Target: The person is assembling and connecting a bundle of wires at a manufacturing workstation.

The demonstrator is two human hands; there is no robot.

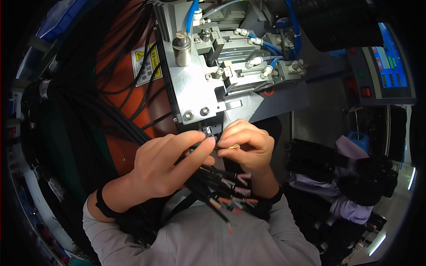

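Note:
Just in front of the metal machine (188,88), my two hands work close together. My left hand (162,164) is closed on a black cable, which its fingers mostly hide. Thumb and forefinger of my right hand (248,146) pinch thin coloured wires (234,146), a yellow one showing among them. Between the fingertips sits a small metal part (208,131) at the machine's near edge. Below my hands hangs a bundle of black cables (204,190), their stripped ends (239,193) fanned out in red, white and other colours.
Pneumatic cylinders (248,77) with blue air hoses (296,26) cover the machine's top. More black cables (120,122) run over the reddish-brown surface (120,153) at left. A control screen (390,62) stands far right, above black and pale purple cloth-like items (350,208).

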